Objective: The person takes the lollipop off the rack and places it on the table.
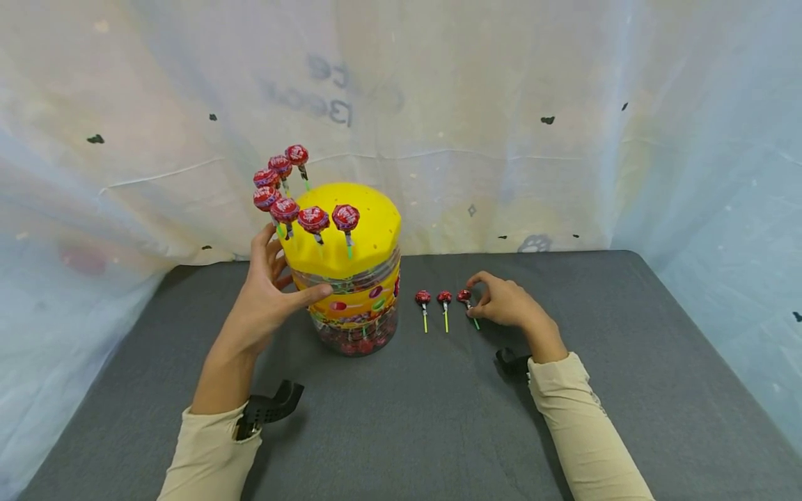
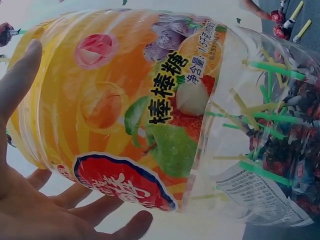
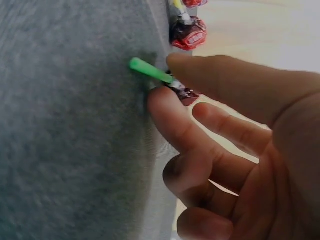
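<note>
Grey table (image 1: 401,431) stands before a pale hanging sheet (image 1: 451,90). Left hand (image 1: 266,299) clasps a clear, cylindrical plastic jar (image 1: 354,314), thumb across its front, fingers spread behind; seven red-wrapped lollipops (image 1: 313,220) stand along its yellow lid (image 1: 372,216). Right hand (image 1: 509,304) reaches inward, thumb and forefinger bracketing a red-wrapped, green-sticked lollipop (image 1: 464,296) beside two yellow-sticked ones (image 1: 444,297); whether they pinch it cannot be told.
</note>
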Demonstrator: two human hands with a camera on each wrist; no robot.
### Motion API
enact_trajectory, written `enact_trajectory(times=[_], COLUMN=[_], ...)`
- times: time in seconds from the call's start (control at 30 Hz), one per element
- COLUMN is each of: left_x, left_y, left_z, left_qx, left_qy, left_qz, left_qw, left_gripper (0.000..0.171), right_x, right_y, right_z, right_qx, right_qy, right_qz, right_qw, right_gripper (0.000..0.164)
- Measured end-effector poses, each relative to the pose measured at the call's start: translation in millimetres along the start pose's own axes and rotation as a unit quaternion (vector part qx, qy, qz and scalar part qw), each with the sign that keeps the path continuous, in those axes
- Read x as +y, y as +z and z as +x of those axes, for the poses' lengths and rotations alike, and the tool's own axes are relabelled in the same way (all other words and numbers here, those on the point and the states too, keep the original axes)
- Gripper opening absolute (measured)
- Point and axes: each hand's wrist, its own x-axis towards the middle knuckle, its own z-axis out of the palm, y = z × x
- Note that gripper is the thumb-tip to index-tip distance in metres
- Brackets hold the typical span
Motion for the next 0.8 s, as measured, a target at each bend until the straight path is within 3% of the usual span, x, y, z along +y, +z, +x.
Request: enact_trajectory(times=[0.17,0.43,0.53,0.63,0.8], left_x=[0.5,8.3,12.5,14.3,13.0], left_y=[-2.9,-1.1,-0.3,-0.9,-2.8], left_z=[0.7,0.4,-0.9,-2.2,-4.6], left_qx=[-0.008,-0.009,-0.01,-0.009,-0.008], left_qy=[-0.009,-0.037,-0.051,-0.061,-0.065], left_qz=[0.0,0.03,0.034,0.038,0.046], left_qw=[0.9999,0.9988,0.9981,0.9974,0.9968], left_gripper=[0.109,0.111,0.113,0.114,0.114], right_x=[-10,-49,-56,-50,-26], right_y=[-5,-29,-32,-29,-10], right_z=[-9,-37,-41,-37,-20], right_qx=[0.017,0.093,0.109,0.094,0.035], right_qy=[-0.009,-0.101,-0.118,-0.098,-0.076], right_qz=[-0.003,0.034,0.042,0.006,-0.068], right_qw=[1.0,0.99,0.986,0.991,0.994], right_gripper=[0.057,0.046,0.043,0.045,0.058])
